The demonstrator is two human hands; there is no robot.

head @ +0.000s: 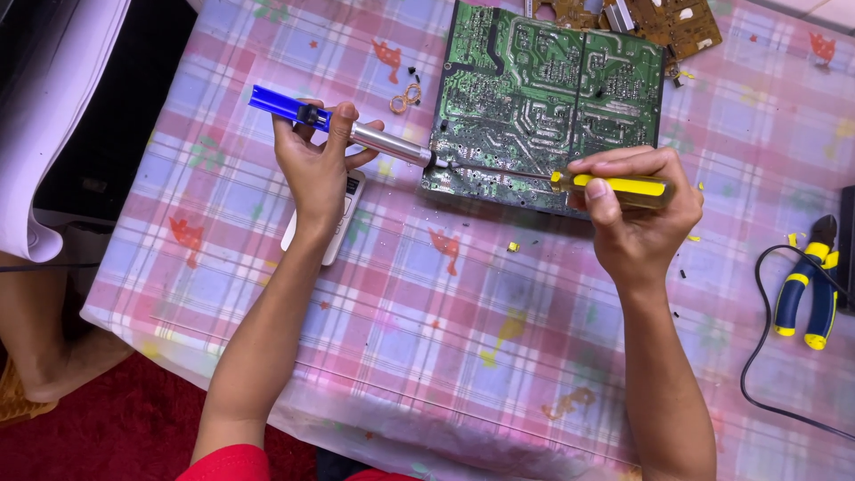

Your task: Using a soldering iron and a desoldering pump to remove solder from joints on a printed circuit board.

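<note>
A green circuit board (543,98) lies solder side up on the checked tablecloth (445,338). My left hand (313,165) grips a blue and silver desoldering pump (343,132), its tip touching the board's near left edge. My right hand (637,214) is closed around the yellow handle of a soldering iron (614,185). Its thin shaft runs left along the board's near edge to meet the pump's tip.
A white remote (343,227) lies under my left wrist. Blue and yellow pliers (806,285) and a black cable (757,356) lie at the right. Brown circuit boards (659,18) sit at the top edge. Small bits of debris dot the cloth. A person's leg (36,347) shows at the left.
</note>
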